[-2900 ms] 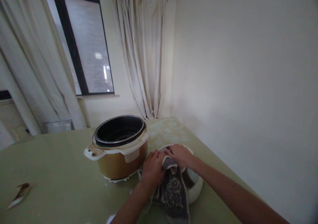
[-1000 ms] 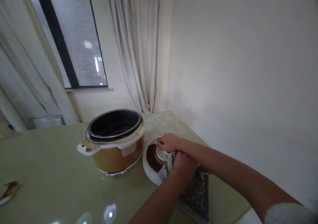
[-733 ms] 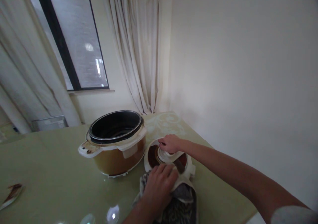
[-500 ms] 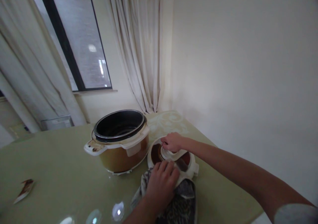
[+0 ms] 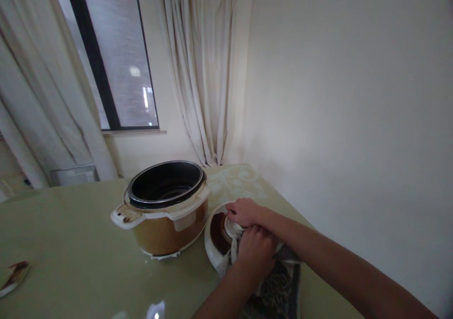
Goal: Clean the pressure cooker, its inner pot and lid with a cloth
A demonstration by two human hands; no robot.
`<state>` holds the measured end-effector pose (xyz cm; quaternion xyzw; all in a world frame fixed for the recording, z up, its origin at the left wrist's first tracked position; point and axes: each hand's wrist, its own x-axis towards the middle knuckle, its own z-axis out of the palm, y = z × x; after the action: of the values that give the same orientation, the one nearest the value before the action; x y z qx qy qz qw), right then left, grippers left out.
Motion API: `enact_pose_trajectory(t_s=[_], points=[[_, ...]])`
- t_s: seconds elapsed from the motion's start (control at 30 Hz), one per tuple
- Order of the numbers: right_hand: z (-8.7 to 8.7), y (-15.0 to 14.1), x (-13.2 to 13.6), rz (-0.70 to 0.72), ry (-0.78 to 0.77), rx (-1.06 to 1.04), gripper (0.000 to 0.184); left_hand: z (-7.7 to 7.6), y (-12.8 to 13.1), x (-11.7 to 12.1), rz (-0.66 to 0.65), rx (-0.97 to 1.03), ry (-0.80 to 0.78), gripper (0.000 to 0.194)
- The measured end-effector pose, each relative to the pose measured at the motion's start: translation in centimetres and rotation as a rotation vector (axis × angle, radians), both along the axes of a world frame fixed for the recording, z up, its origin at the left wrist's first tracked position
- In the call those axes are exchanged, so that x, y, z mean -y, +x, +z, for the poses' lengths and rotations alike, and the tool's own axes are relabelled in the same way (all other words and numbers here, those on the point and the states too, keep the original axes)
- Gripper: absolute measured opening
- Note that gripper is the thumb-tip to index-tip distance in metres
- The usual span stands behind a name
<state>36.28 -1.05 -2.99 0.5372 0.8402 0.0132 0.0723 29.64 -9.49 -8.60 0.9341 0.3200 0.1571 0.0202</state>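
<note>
A white and brown pressure cooker lid (image 5: 209,236) lies on the table beside the pot. My right hand (image 5: 244,212) is closed around the white handle in the middle of the lid. Bunched under my left hand (image 5: 257,250) is a dark patterned cloth (image 5: 278,288), gripped against the lid just below my right hand; part of the cloth hangs toward me. The open cooker (image 5: 170,231) stands to the left of the lid, its black inner pot (image 5: 166,187) showing. Both hands and the cloth hide the lid's right side.
A greenish glossy table (image 5: 81,243) carries everything and meets a pale wall (image 5: 347,97) on the right. A brown-stained white piece (image 5: 14,277) lies at the left. Behind are a curtain (image 5: 198,73) and a window (image 5: 120,50).
My left hand has moved right with the cloth across the lid, closer to my right hand, which stays on the handle. The view has shifted slightly.
</note>
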Motion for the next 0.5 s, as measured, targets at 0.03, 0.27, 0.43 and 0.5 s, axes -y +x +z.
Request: enact_pose_trajectory(t_s=[0.03, 0.27, 0.43, 0.5], points=[[-0.1, 0.0, 0.0, 0.002, -0.002, -0.008, 0.045, -0.2, -1.1, 0.4, 0.008, 0.024, -0.014, 0.043], [-0.3, 0.2, 0.0, 0.016, -0.014, -0.030, 0.043, -2.7, -10.7, 1.9, 0.175, 0.178, -0.106, 0.065], [0.2, 0.3, 0.1, 0.034, -0.025, -0.020, 0.042, -4.5, -15.8, 2.1, 0.395, 0.213, -0.121, 0.080], [0.4, 0.1, 0.4, 0.007, -0.021, -0.014, 0.044, -5.1, -16.5, 2.6, 0.437, 0.187, -0.093, 0.080]])
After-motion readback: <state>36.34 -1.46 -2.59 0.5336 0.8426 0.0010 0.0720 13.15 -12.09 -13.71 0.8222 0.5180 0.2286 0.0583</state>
